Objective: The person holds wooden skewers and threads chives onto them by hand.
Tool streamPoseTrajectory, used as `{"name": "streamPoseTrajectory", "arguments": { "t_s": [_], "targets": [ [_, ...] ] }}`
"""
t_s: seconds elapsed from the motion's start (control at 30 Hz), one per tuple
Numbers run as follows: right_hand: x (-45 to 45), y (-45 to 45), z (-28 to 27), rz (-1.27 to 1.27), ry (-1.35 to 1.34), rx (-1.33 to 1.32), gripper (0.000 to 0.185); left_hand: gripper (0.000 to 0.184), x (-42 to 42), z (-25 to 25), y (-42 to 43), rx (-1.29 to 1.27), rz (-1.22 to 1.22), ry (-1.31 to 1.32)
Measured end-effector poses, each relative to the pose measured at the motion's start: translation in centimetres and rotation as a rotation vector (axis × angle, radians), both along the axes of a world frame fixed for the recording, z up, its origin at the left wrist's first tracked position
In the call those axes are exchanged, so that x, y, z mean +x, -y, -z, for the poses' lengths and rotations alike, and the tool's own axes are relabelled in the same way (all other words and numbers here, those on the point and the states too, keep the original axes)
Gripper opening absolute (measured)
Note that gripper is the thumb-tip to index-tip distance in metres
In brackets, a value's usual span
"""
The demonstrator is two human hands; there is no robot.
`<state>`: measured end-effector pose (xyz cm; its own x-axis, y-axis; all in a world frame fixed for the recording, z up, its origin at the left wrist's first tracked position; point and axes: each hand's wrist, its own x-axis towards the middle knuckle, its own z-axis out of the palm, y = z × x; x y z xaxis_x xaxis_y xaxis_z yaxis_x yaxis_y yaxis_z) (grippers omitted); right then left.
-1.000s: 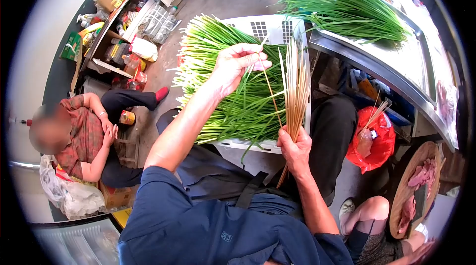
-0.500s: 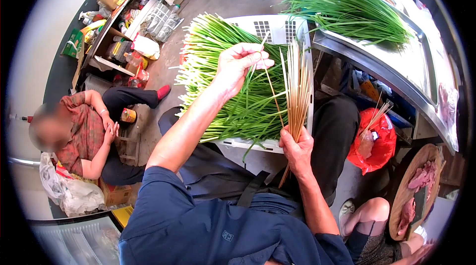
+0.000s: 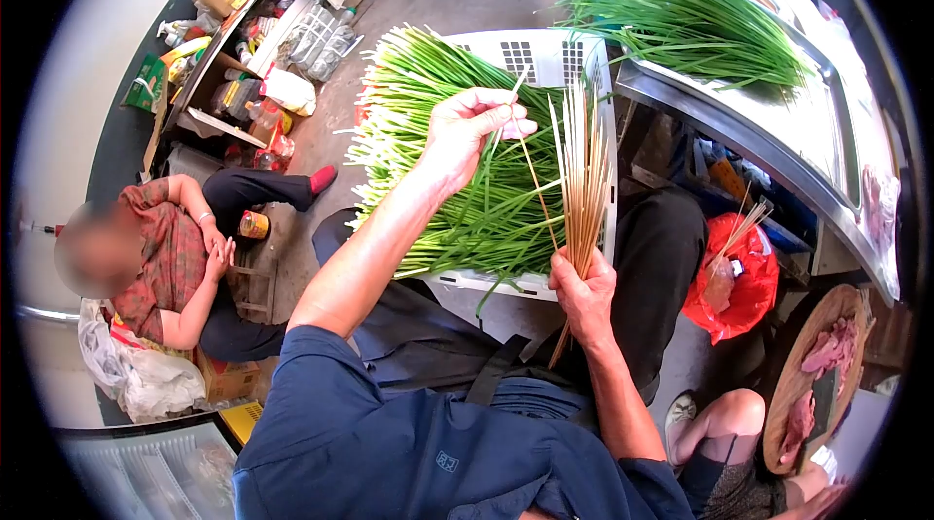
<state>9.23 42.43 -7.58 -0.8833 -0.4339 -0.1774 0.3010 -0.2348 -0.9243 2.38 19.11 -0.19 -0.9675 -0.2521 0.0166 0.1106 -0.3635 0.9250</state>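
A bundle of thin wooden skewers (image 3: 584,194) stands fanned out in my right hand (image 3: 584,296), whose fingers are wrapped round its lower part. My left hand (image 3: 467,136) pinches a pale chive stalk (image 3: 520,82) together with the upper end of a single skewer (image 3: 535,179). That skewer slants down to my right hand. Below both hands, a white plastic basket (image 3: 520,53) holds a thick layer of green chives (image 3: 418,82), their pale ends pointing left. Long green leaves hang down beneath my left hand.
More chives (image 3: 681,24) lie on a metal-edged table (image 3: 749,145) at the upper right. A red bag (image 3: 730,311) with skewers stands below it, near a round board (image 3: 778,394) with meat. Another person (image 3: 156,257) sits at the left, beside cluttered shelves (image 3: 229,102). A further person's leg (image 3: 725,418) shows lower right.
The view has shifted slightly, so the basket and table appear a little further right. Both hands keep their hold and have hardly moved.
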Motion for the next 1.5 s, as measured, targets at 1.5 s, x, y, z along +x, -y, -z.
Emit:
{"name": "streamPoseTrajectory", "arguments": {
  "t_s": [1.5],
  "targets": [
    [-0.3,0.2,0.3,0.040,0.039,0.019,0.009,0.007,-4.9,1.1,9.8,-1.837,-0.183,-0.105]
  ]
}}
